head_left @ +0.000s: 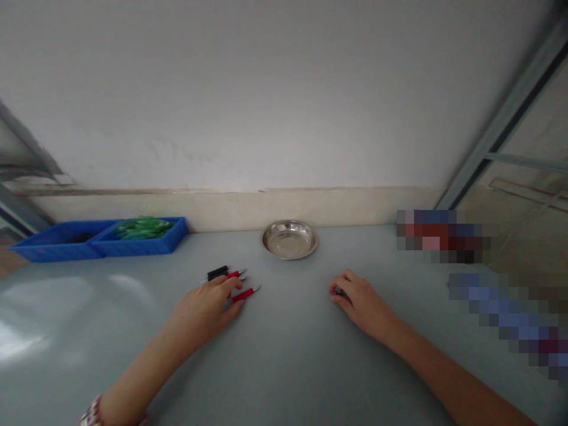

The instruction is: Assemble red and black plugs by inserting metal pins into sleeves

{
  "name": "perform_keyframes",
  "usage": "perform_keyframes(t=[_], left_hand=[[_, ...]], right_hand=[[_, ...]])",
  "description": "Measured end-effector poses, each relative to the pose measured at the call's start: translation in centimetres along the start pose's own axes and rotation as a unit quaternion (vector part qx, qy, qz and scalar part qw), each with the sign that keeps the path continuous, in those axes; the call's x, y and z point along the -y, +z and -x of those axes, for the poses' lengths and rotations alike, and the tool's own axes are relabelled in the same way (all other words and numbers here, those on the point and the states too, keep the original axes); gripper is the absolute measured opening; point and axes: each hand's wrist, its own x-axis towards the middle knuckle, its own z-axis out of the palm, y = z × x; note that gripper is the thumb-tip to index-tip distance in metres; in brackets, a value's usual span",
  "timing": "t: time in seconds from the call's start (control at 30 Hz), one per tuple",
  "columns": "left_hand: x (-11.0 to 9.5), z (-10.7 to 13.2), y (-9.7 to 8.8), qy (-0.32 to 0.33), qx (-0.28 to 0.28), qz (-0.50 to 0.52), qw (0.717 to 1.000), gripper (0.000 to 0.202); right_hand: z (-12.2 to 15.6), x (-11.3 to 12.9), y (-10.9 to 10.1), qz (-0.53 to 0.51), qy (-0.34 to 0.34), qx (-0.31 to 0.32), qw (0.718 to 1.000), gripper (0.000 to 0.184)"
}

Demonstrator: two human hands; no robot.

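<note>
The left hand [208, 302] lay over a small group of pens on the desk [284, 355], its thumb and forefinger about one red pen [243, 294]; whether those fingers gripped it, one could not tell. Another red pen [233, 274] and a black piece [218, 272] lay just beyond the knuckles. The right hand [361, 303], well apart, had its fingers curled closed on a small dark thing [338, 291], mostly hidden. A metal dish [289, 241] stood beyond, between the hands, near the wall [284, 118].
</note>
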Motion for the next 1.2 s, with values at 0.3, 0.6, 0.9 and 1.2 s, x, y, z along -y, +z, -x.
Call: perform_keyframes(t=[0.3,0.6,0.9,1.2], left_hand=[[0.1,0.1,-0.1,0.003,-0.004,0.012,1.0,0.036],[0.1,0.2,-0.2,0.007,0.006,0.0,1.0,0.033],[0.0,0.2,-0.2,0.005,0.022,-0.014,1.0,0.033],[-0.1,0.4,-0.2,0.015,0.001,0.001,1.0,0.03]], right_hand=[[0.0,0.2,-0.2,-0.022,-0.003,-0.023,0.999,0.012],[-0.3,0.4,-0.5,-0.013,0.02,-0.031,0.999,0.013],[-0.3,-0.7,-0.4,0.008,-0.011,-0.089,0.996,0.01],[3.7,10.4,-6.7,0.119,-0.248,-0.068,0.959,0.01]])
